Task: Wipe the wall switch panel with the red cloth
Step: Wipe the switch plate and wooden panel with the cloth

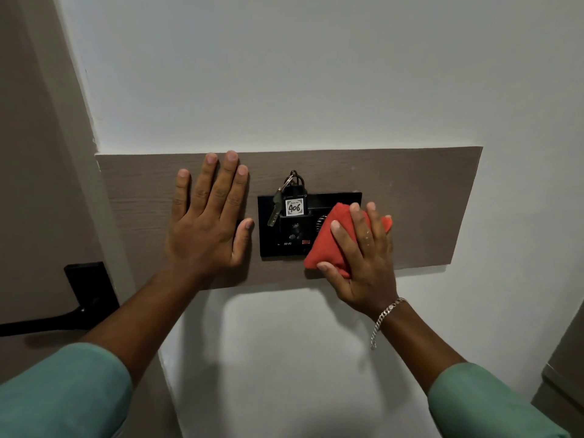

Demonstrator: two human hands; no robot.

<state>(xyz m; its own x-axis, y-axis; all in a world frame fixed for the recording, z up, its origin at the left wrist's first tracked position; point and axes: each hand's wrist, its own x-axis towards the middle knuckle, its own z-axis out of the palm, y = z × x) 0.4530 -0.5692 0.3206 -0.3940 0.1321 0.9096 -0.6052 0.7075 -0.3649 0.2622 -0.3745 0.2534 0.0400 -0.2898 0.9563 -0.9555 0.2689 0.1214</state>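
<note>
A white wall (316,74) carries a horizontal wood-grain board (426,191), with a door and its black handle (85,289) at the left edge of view. Mounted at the middle of the board is the black switch panel (268,229). A key holder on it bears a tag marked 406 (294,207), with a key (274,211) hanging on a ring just left of the tag.

Left hand (205,226): laid flat, fingers spread, palm against the board just left of the panel, thumb tip near the panel's edge. It has hold of nothing and appears to serve as a brace.

Right hand (360,260): its grip is closed over the folded red cloth (325,245), fingers across the top, thumb beneath the lower corner. The cloth is pressed against the right part of the panel and overhangs its lower edge onto the board. A chain bracelet (387,317) sits at the wrist.

Step in hand, as judged: wiping is under way, with the cloth on the right section. The left section, the key holder and the area around the tag lie uncovered; whether they are already wiped cannot be told.

Next move calls for: drawing the cloth leftward across the panel face with steady pressure, working around the projecting holder. The hanging key and ring could snag or swing, and the small red switch (305,242) beside the cloth could be pressed by accident; light pressure there is advised.
</note>
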